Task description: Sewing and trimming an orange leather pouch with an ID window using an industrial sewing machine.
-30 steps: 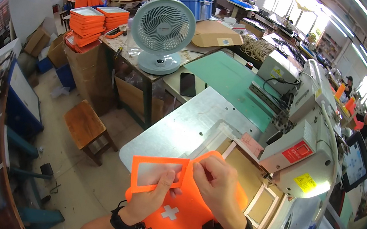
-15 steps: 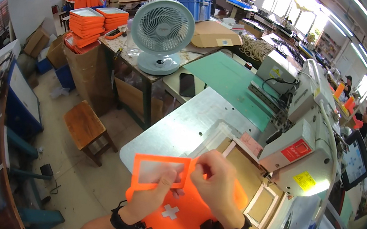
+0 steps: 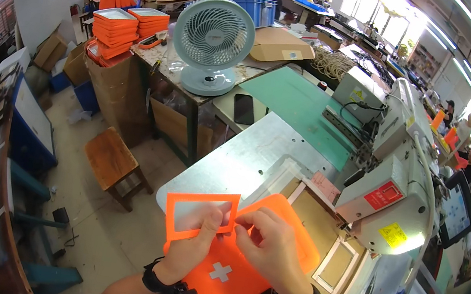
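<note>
My left hand [image 3: 186, 255] is closed on an orange-framed clear window panel [image 3: 169, 217], thumb across the see-through part. Beside the panel's right edge, my right hand [image 3: 271, 253] has its fingers curled in toward the thumb. Whatever lies between those fingertips is too small to make out. Under both hands lies an orange pouch [image 3: 299, 229] with rounded corners and a white cross [image 3: 221, 272]. It rests at the near edge of a metal work plate [image 3: 233, 162], partly covered by my hands and wrists.
A machine [image 3: 387, 212] with a lit head stands at the right, a wooden frame [image 3: 336, 265] beneath it. Beyond the plate are a phone [image 3: 244, 109], a fan [image 3: 213, 40] and stacked orange cases [image 3: 112, 31]. A wooden stool [image 3: 111, 156] stands left. People sit farther back.
My right hand has drawn slightly down, and its fingers have loosened a little. The panel has shifted slightly up and left in my left hand. More of the pouch's upper edge shows.
</note>
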`<state>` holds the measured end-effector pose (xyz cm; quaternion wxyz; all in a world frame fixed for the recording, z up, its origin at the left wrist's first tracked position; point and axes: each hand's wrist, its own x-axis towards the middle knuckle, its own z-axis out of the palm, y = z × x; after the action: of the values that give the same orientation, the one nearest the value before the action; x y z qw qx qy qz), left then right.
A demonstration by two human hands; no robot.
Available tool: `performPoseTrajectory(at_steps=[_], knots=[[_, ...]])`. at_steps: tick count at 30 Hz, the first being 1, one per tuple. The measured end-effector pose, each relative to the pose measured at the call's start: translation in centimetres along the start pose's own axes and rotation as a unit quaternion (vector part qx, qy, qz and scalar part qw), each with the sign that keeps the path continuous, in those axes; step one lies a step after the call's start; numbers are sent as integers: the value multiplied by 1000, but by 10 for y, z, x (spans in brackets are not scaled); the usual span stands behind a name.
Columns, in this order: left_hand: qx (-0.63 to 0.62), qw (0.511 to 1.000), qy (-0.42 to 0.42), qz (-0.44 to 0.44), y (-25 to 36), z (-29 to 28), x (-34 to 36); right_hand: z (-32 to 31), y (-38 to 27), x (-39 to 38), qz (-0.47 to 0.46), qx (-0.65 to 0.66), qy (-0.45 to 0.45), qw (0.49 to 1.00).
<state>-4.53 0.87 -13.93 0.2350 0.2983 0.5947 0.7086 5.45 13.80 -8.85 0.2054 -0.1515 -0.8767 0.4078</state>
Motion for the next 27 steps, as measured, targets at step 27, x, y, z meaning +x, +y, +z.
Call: performPoseTrajectory(at_steps=[27], knots=[[66,995,-14,73,8,8,-2,10,1,4,-105,-196,69,973]])
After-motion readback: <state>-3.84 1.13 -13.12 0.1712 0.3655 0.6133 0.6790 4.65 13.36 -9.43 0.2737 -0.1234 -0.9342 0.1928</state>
